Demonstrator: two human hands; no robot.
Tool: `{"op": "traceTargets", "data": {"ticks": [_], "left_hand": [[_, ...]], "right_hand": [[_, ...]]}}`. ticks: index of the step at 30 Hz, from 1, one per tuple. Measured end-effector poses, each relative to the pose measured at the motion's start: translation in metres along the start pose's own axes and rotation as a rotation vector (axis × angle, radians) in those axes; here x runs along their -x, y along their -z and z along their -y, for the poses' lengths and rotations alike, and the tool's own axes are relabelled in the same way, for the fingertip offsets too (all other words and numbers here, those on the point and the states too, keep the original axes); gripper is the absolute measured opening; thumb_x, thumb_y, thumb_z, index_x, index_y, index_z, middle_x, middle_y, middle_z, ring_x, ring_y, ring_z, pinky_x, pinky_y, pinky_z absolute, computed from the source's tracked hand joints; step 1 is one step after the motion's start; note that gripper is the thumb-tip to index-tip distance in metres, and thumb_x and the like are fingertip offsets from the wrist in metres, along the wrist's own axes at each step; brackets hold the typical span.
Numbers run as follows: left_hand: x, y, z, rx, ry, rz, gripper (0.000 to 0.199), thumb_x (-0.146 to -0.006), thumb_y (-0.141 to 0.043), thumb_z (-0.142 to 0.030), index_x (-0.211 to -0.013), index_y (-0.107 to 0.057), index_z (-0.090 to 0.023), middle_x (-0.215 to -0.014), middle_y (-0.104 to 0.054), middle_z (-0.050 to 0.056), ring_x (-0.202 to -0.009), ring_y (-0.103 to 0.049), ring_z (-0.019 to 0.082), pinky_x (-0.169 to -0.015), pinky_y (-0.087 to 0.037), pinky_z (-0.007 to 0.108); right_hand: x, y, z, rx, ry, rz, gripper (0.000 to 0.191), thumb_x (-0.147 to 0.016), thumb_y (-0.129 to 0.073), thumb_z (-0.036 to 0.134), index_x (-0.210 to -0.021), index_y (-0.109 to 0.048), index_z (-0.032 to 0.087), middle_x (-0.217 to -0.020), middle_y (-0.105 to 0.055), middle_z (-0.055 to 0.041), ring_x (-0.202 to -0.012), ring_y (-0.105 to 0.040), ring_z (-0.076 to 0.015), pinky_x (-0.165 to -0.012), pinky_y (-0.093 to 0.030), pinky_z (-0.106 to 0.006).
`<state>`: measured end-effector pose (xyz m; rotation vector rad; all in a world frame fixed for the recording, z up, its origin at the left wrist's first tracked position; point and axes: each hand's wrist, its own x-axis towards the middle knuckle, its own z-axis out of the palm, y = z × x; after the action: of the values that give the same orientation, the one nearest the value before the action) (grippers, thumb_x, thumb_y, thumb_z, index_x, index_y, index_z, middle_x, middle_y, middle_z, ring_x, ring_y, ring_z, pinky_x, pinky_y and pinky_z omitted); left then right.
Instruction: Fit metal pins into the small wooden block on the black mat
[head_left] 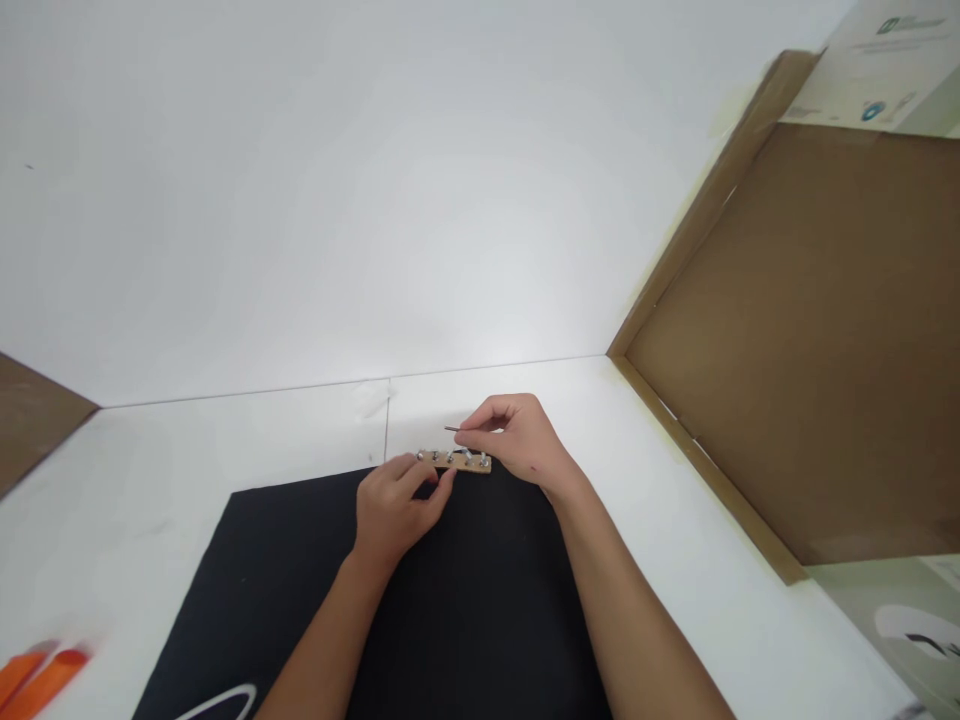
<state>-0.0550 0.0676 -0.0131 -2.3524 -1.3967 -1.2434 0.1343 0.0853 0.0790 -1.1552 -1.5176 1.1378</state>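
Observation:
A small tan strip (475, 464), wood or cardboard by its look, lies at the far edge of the black mat (487, 580). Several shiny metal pieces stand in a row along it; they are too small to name. My left hand (397, 503) has its thumb and fingers closed on the left part of this strip, steadying it. Just above the strip, my right hand (517, 440) pinches a thin, dark metal rod (451, 429) between thumb and fingers. The rod points left, and its other end is hidden in the fingers.
A white wall (337, 200) rises behind the white table (300, 430). On the right stands a brown cardboard panel (810, 330); another brown panel (34, 420) is at the left. Orange objects (45, 680) and a white loop (236, 695) lie at lower left.

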Motion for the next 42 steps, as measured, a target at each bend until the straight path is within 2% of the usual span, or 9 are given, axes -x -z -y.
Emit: {"op": "traceTargets", "data": {"ticks": [4,7,10,15,21,26,32,37,42], "left_hand": [[0.003,-0.003,-0.004,0.004,-0.116,0.125,0.013,-0.085,-0.063,-0.034,-0.082,-0.069,-0.023,-0.063,-0.067,-0.001,-0.052,-0.062,0.014,-0.05,-0.042,0.024],[0.002,-0.003,-0.007,-0.035,-0.155,0.15,0.019,-0.087,-0.061,-0.037,-0.094,-0.071,-0.022,-0.082,-0.076,0.004,-0.06,-0.069,0.016,-0.051,-0.045,0.024],[0.002,-0.004,-0.007,-0.063,-0.145,0.162,0.024,-0.089,-0.059,-0.037,-0.104,-0.07,-0.021,-0.089,-0.078,0.004,-0.058,-0.07,0.017,-0.048,-0.045,0.025],[0.004,-0.005,-0.005,-0.1,-0.134,0.175,0.028,-0.091,-0.056,-0.036,-0.11,-0.069,-0.022,-0.109,-0.075,0.007,-0.064,-0.073,0.018,-0.052,-0.05,0.026],[0.004,-0.006,-0.006,-0.198,-0.102,0.407,0.043,-0.091,-0.052,-0.04,-0.131,-0.058,-0.024,-0.13,-0.064,0.011,-0.072,-0.074,0.025,-0.052,-0.053,0.031],[0.001,-0.005,-0.01,-0.169,-0.003,0.473,0.048,-0.092,-0.05,-0.04,-0.138,-0.051,-0.024,-0.128,-0.065,0.009,-0.084,-0.074,0.027,-0.061,-0.056,0.034],[0.003,-0.01,-0.005,-0.079,0.059,0.384,0.04,-0.091,-0.055,-0.031,-0.131,-0.058,-0.028,-0.11,-0.075,0.004,-0.081,-0.075,0.026,-0.062,-0.058,0.032],[0.006,-0.015,0.0,0.048,-0.052,0.157,0.023,-0.092,-0.056,-0.024,-0.111,-0.069,-0.025,-0.104,-0.077,0.003,-0.08,-0.075,0.022,-0.064,-0.059,0.029],[0.006,-0.013,0.0,0.103,-0.166,-0.021,0.024,-0.089,-0.06,-0.014,-0.11,-0.068,-0.02,-0.105,-0.076,0.006,-0.082,-0.075,0.019,-0.073,-0.061,0.027]], "right_hand": [[0.0,0.002,-0.001,0.002,0.002,-0.012,0.017,-0.066,-0.081,0.031,-0.072,-0.072,0.017,-0.068,-0.071,-0.0025,-0.065,-0.066,-0.0167,-0.058,-0.051,-0.027],[0.0,0.003,-0.002,0.001,0.004,-0.019,0.017,-0.066,-0.081,0.03,-0.072,-0.072,0.017,-0.068,-0.071,-0.0024,-0.066,-0.066,-0.0164,-0.058,-0.05,-0.026],[-0.001,0.003,-0.003,-0.006,0.007,-0.027,0.016,-0.066,-0.081,0.029,-0.071,-0.072,0.017,-0.068,-0.071,-0.0021,-0.066,-0.066,-0.0162,-0.058,-0.05,-0.025],[-0.002,0.002,-0.004,-0.013,0.009,-0.042,0.016,-0.066,-0.081,0.028,-0.071,-0.072,0.017,-0.069,-0.072,-0.0026,-0.067,-0.068,-0.017,-0.059,-0.051,-0.026],[-0.002,0.002,-0.004,-0.014,0.015,-0.035,0.015,-0.066,-0.08,0.028,-0.072,-0.073,0.017,-0.07,-0.073,-0.0026,-0.068,-0.069,-0.0174,-0.06,-0.053,-0.026],[-0.002,0.002,-0.005,-0.018,0.019,-0.026,0.015,-0.066,-0.081,0.028,-0.072,-0.073,0.017,-0.069,-0.073,-0.0025,-0.067,-0.068,-0.0168,-0.06,-0.052,-0.026],[-0.003,0.005,-0.007,-0.007,0.008,-0.047,0.013,-0.066,-0.08,0.027,-0.07,-0.072,0.017,-0.07,-0.073,-0.0028,-0.067,-0.068,-0.017,-0.061,-0.052,-0.027],[-0.004,0.005,-0.009,0.0,-0.01,-0.047,0.014,-0.066,-0.08,0.028,-0.07,-0.072,0.017,-0.07,-0.072,-0.0023,-0.067,-0.067,-0.0167,-0.062,-0.052,-0.028],[-0.004,0.008,-0.012,0.002,-0.045,-0.009,0.016,-0.067,-0.08,0.029,-0.073,-0.072,0.017,-0.069,-0.071,-0.0021,-0.066,-0.065,-0.0156,-0.062,-0.05,-0.027]]}}
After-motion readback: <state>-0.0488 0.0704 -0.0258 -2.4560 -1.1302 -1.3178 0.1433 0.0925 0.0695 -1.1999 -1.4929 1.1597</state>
